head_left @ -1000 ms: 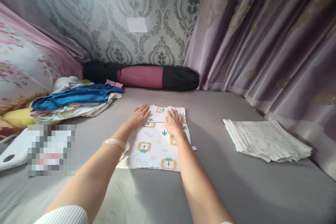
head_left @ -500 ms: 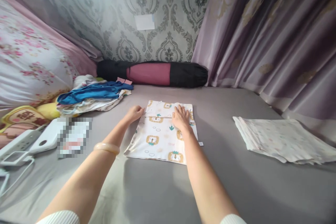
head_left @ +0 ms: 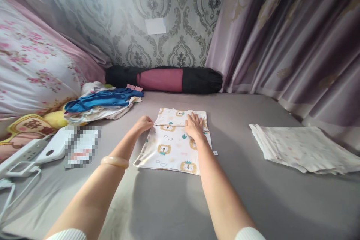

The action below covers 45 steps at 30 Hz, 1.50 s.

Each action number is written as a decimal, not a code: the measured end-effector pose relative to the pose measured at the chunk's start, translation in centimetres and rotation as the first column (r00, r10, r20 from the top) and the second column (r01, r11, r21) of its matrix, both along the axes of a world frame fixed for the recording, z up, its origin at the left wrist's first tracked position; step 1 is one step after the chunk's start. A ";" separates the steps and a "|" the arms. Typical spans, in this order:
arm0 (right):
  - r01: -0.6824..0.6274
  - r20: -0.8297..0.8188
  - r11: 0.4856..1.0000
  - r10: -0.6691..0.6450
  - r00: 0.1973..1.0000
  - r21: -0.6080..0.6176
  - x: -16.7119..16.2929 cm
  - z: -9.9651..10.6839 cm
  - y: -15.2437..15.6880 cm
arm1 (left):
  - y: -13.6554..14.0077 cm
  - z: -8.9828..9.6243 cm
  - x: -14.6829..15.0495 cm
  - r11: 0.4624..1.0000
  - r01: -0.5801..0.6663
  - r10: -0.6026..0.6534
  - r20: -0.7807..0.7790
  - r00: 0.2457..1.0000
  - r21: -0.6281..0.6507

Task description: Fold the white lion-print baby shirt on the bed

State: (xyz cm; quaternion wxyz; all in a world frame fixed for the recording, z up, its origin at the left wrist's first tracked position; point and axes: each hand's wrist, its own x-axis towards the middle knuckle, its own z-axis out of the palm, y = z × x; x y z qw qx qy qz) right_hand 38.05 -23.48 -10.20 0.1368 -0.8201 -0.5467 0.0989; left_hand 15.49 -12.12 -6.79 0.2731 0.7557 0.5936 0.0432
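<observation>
A white cloth [head_left: 174,146] printed with tan lion faces and green leaves lies flat on the grey bed sheet [head_left: 168,202]. Its far part is folded over, leaving a straight edge across it, and a small white tag [head_left: 215,153] sticks out on the right. At the left end of that fold, my left hand [head_left: 144,124] has its fingers curled together on the cloth's edge; the fingertips are partly hidden. My right hand [head_left: 194,124] rests flat on the folded part, palm down with fingers spread. A pale bangle circles my left forearm.
Folded pale cloths [head_left: 303,148] lie to the right. On the left are a heap of clothes with a blue garment [head_left: 104,99], a power strip [head_left: 24,153] with cables, a white device [head_left: 54,146] and a floral pillow [head_left: 36,60]. A black-and-red roll [head_left: 160,79] lies along the wall.
Both hands and the cloth stay nearly in place. The left hand sits very slightly lower, and the view has shifted a little.
</observation>
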 end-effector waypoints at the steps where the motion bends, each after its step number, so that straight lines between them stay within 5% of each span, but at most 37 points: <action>1: 0.001 -0.001 1.000 -0.001 1.000 0.001 0.0 0.0 0.0 | 0.1 0.1 0.1 1.000 0.002 -0.002 -0.027 1.000 0.001; 5: 0.002 -0.001 1.000 -0.002 1.000 0.011 0.0 0.0 0.0 | 0.1 0.3 0.6 1.000 -0.018 0.021 -0.135 0.991 0.026; 9: 0.008 -0.009 1.000 -0.007 1.000 0.026 -0.1 0.2 -0.1 | -0.8 0.0 2.5 0.944 0.017 0.044 -0.174 0.984 0.330; 12: 0.011 -0.009 0.998 -0.010 1.000 0.063 -0.2 0.3 -0.2 | -1.7 -0.6 5.2 0.848 0.179 -0.121 -0.147 0.982 0.499; 18: -0.050 -0.008 0.992 0.051 0.999 0.112 -0.4 0.2 -0.2 | -2.5 -3.3 11.1 0.685 0.482 -0.524 -0.090 0.847 0.547; 25: -0.062 -0.014 0.995 0.063 0.998 0.078 -0.3 0.4 -0.1 | -3.1 -5.2 12.4 0.715 0.476 -0.482 -0.133 0.866 0.512; 35: 0.055 0.026 0.998 -0.056 0.998 0.040 -0.1 0.5 0.1 | -2.1 -5.1 10.7 0.760 0.360 -0.300 -0.199 0.933 0.541; 45: 0.167 0.009 0.985 -0.168 0.986 0.052 0.2 0.3 0.0 | -0.3 -4.6 7.7 0.823 0.307 -0.258 -0.167 0.952 0.477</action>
